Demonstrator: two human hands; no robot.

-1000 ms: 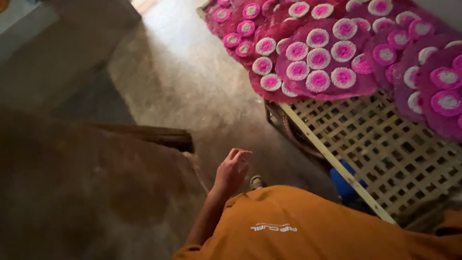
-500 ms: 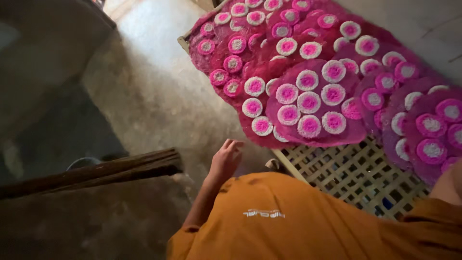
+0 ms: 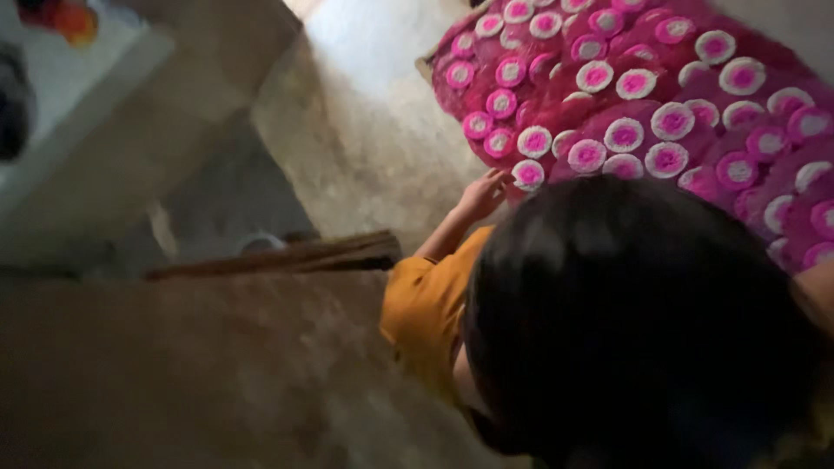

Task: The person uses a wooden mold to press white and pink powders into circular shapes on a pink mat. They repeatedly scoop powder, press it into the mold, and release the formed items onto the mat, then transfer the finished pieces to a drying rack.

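1. Head view looks down over another person's dark hair and orange sleeve. That person's hand reaches up and to the right toward the pink cloth.
2. Its fingers are loosely spread and hold nothing. They sit at the cloth's near-left edge, just beside the nearest disc, which is white-rimmed with a pink centre.
3. The disc lies right of and slightly above those fingertips. It is round, so it has no long axis. The rows of discs run diagonally from upper left to lower right.
4. Neither of the wearer's own hands shows. A sliver of skin at the right edge may be an arm, but no fingers are visible, so their state cannot be told.
5. Bare concrete floor lies left of the cloth, and a wooden plank lies lower left, well apart.
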